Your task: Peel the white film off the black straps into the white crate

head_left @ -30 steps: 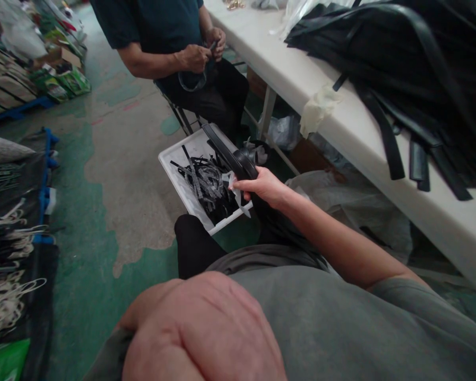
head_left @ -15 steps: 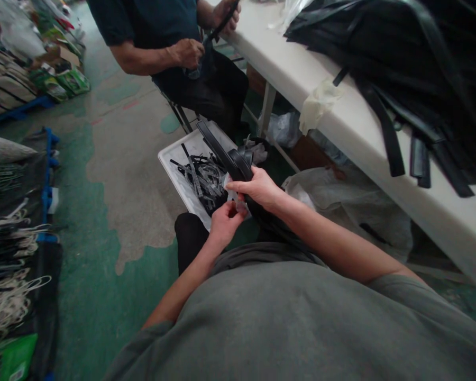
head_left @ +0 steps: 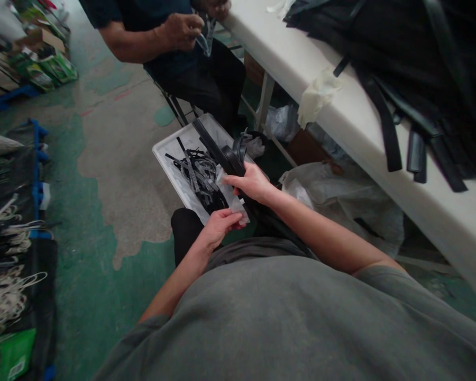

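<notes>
Far left: cords [head_left: 3, 304] lie on dark sheeting beside blue pallet parts [head_left: 36, 153], apart from both hands.

Centre: a white tray [head_left: 176, 182] sits just beyond the knee, holding loose strips [head_left: 198, 177]; its raised sides appear to serve to contain them. The left hand [head_left: 218, 227] has the lower end of a pale film [head_left: 234, 201] pinched between thumb and fingers, seemingly to steady it. A seated co-worker's hand [head_left: 180, 30] is beyond the tray, clasping a clear piece.

Right of this, the right hand [head_left: 254, 182] is closed around black straps [head_left: 213, 145], which extend over the tray. Its fingertips also meet the film's upper end; how firmly, I cannot tell. Gathering the straps in one fist probably keeps them together and frees the other hand for the film.

Far right: a black pile [head_left: 388, 53] rests on the table [head_left: 277, 53], strap ends over the edge, presumably within reach. Tape [head_left: 317, 98] adheres to that edge; its purpose is unclear.
</notes>
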Tool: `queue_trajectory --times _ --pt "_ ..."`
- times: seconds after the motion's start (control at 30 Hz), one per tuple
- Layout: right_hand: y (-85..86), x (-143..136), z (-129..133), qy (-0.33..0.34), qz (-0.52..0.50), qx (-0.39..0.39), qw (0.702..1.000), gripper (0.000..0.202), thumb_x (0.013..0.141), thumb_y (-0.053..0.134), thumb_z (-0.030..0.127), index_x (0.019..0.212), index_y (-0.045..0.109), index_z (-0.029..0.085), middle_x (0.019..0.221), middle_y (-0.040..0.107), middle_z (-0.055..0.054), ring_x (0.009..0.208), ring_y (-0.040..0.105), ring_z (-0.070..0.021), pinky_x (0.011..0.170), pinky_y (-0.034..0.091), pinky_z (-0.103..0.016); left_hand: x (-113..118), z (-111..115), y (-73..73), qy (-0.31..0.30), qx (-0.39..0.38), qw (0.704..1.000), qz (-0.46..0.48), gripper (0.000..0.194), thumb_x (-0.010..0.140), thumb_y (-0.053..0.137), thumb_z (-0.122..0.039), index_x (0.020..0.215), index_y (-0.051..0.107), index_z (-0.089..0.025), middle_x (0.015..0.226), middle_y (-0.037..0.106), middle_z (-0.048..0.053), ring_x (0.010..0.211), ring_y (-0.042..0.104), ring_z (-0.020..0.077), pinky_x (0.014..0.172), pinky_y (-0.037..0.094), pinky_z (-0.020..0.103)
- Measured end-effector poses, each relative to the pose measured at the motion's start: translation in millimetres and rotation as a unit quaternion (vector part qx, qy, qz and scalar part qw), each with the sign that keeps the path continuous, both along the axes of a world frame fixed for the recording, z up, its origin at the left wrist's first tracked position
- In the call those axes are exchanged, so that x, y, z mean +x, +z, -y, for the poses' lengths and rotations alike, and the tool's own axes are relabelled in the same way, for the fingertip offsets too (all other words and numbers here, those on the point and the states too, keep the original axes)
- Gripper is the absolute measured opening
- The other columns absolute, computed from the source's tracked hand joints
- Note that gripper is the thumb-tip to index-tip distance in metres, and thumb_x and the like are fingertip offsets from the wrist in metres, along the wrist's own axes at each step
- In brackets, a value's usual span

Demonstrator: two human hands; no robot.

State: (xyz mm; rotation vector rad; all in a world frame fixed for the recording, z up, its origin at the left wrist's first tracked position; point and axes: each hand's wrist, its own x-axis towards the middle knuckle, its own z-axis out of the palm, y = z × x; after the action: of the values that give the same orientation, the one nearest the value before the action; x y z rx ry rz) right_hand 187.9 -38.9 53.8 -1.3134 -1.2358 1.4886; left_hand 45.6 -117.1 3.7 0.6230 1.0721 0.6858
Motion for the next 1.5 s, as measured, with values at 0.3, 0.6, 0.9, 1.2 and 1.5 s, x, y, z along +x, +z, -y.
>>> queue_trajectory --times 0.3,0.6,0.9,1.2,1.5 --pt "-8.7 38.4 37.9 0.102 -0.031 -0.073 0.992 0.029 0.077 0.069 0.040 0.085 0.059 0.014 0.080 0.072 -0.005 0.043 0.051 -0.0068 0.044 0.041 -0.021 -33.7 -28.2 -14.4 0.287 -0.120 0.946 0.086 0.016 0.077 0.074 -0.024 0.076 0.061 -0.016 0.063 0.066 -0.002 0.054 0.062 0.0078 0.054 0.051 0.018" --pt "-11.8 61.0 75.4 0.167 -0.050 -0.159 0.972 0.038 0.078 0.068 0.050 0.070 0.058 0.014 0.063 0.062 -0.001 0.047 0.051 -0.0082 0.049 0.038 -0.022 -37.4 -42.9 -12.8 0.341 -0.101 0.928 0.107 0.013 0.082 0.070 -0.024 0.077 0.062 -0.015 0.069 0.068 0.000 0.059 0.064 0.0081 0.058 0.052 0.018" --pt "-8.1 57.6 78.5 0.158 0.006 -0.170 0.973 0.042 0.077 0.067 0.056 0.071 0.059 0.015 0.058 0.062 -0.001 0.047 0.055 -0.0107 0.048 0.043 -0.023 -32.1 -35.3 -16.0 0.297 -0.053 0.950 0.076 0.026 0.070 0.082 -0.031 0.074 0.061 -0.015 0.067 0.067 -0.002 0.056 0.062 0.0073 0.056 0.050 0.018" --pt "-12.2 58.4 73.0 0.153 0.076 -0.154 0.973 0.041 0.076 0.066 0.055 0.072 0.058 0.015 0.059 0.064 -0.002 0.045 0.056 -0.0110 0.046 0.043 -0.022 -43.8 -29.9 -9.2 0.239 -0.058 0.968 0.053 0.029 0.065 0.085 -0.029 0.073 0.061 -0.015 0.065 0.068 0.001 0.056 0.063 0.0108 0.054 0.052 0.020" --pt "-22.1 50.1 69.0 0.142 0.116 -0.116 0.976 0.034 0.080 0.065 0.049 0.071 0.059 0.016 0.058 0.066 -0.003 0.045 0.057 -0.0122 0.043 0.043 -0.022 -31.2 -26.0 -13.9 0.218 -0.078 0.971 0.061 0.024 0.068 0.082 -0.025 0.073 0.061 -0.014 0.065 0.068 0.002 0.059 0.065 0.0116 0.055 0.051 0.020"
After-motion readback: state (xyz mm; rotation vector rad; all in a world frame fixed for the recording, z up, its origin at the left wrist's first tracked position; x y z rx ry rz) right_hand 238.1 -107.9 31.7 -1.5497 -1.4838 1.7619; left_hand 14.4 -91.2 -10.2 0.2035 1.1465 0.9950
